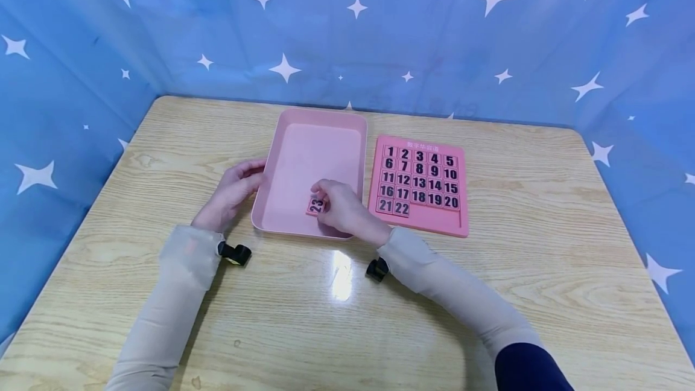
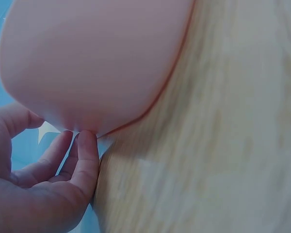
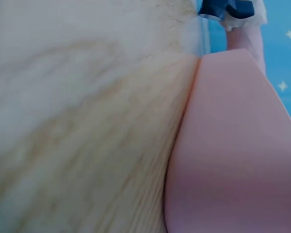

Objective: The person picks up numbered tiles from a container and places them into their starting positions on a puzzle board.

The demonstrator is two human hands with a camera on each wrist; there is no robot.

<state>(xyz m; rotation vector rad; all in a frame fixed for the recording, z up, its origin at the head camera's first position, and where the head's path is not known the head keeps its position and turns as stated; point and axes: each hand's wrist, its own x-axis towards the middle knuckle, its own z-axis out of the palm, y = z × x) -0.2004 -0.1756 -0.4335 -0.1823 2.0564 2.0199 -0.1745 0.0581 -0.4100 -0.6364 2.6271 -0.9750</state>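
Observation:
My right hand (image 1: pixel 347 209) is inside the pink tray (image 1: pixel 326 137), near its front edge. Between its thumb and index finger it pinches a pink number tile (image 1: pixel 315 206) marked 23, turned sideways close over the tray floor. Along the tray's left side, my left hand (image 1: pixel 229 193) touches the outer wall with its fingertips (image 2: pixel 88 141). To the right lies a pink puzzle board (image 1: pixel 429 219) with black-numbered tiles in rows, 1 through 22. Bare pink board shows right of tile 22. The right wrist view has the tray's outer wall (image 3: pixel 233 145), with the right hand out of sight.
The wooden table (image 1: pixel 532 198) carries both the tray and the board, side by side. A blue curtain with white stars (image 1: pixel 380 29) hangs around the table's back and sides. Black wrist cameras (image 1: pixel 234 253) sit on both sleeved wrists near the tray's front corners.

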